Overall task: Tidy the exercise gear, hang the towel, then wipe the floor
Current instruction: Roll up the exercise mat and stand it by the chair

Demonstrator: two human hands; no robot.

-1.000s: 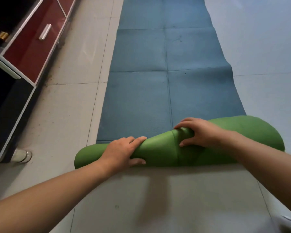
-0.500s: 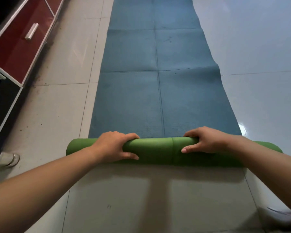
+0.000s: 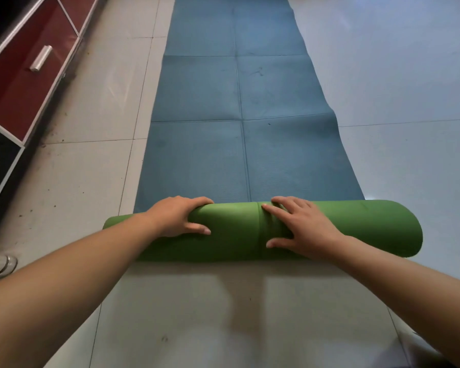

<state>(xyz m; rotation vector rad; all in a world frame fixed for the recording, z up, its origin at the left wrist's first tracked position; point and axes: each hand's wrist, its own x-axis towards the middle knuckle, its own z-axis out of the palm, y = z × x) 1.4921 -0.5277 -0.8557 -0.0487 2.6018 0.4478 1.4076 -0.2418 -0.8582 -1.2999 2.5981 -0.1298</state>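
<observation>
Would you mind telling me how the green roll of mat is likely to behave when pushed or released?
The green roll is cylindrical, so a push should send it rolling forward easily. It creases under the fingers of the right hand, suggesting soft, probably light foam. The flat blue stretch ahead lies limp with fold lines, so released, the roll may loosen.

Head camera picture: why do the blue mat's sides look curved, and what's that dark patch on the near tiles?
Head view: the wide-angle lens likely bows the flat blue foam mat. Head view: the patch on the grey tiled floor is a soft shadow below the green rolled-up mat end.
</observation>
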